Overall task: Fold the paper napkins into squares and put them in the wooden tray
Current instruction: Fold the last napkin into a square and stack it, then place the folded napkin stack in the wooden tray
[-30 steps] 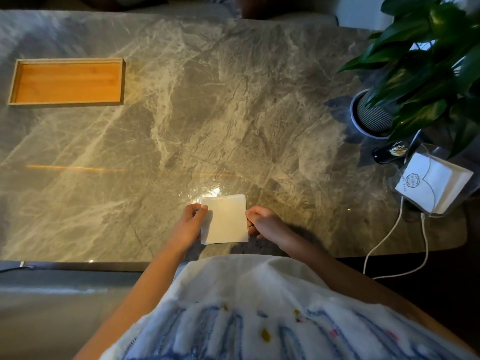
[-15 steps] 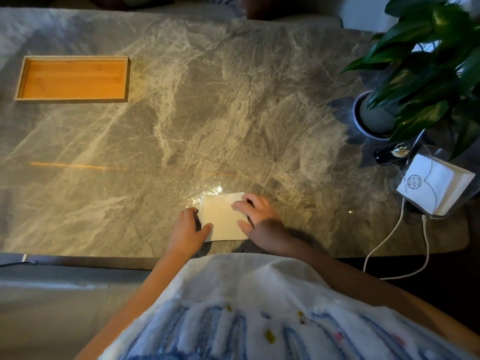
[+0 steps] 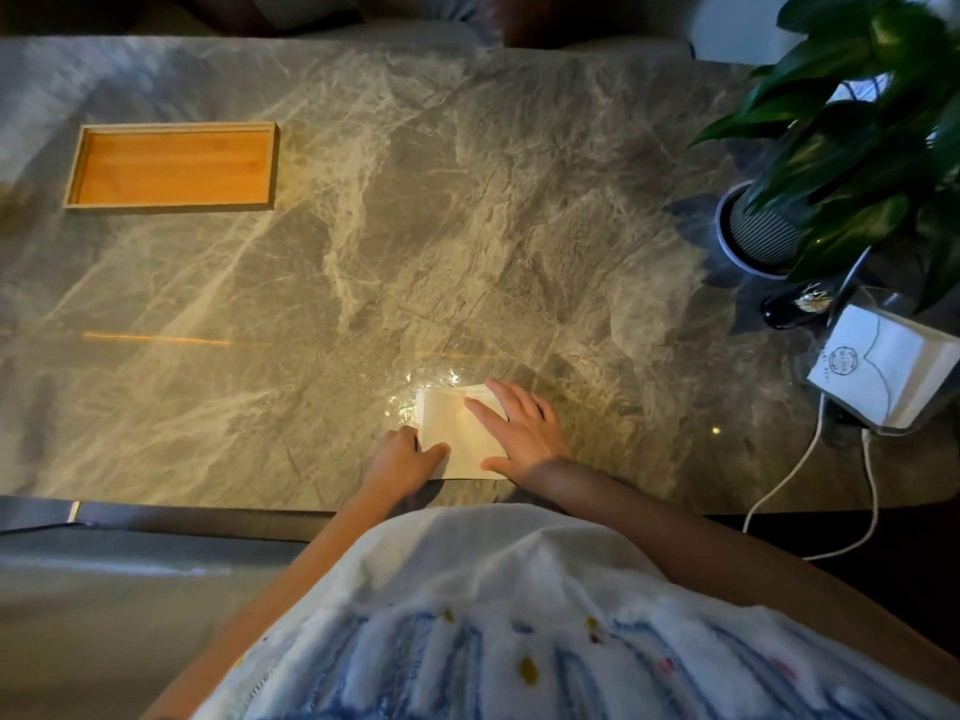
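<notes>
One second earlier pinching, right hand [image 3: 522,433] now presses napkin [image 3: 445,424] flat.

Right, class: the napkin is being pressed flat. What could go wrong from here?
The paper napkin looks uneven at its far edge under the right hand, so the crease may set crooked. The left hand steadies one corner; the glossy marble table might let it slide. The wooden tray sits far to the left, so the fold may spring open on the way.
</notes>
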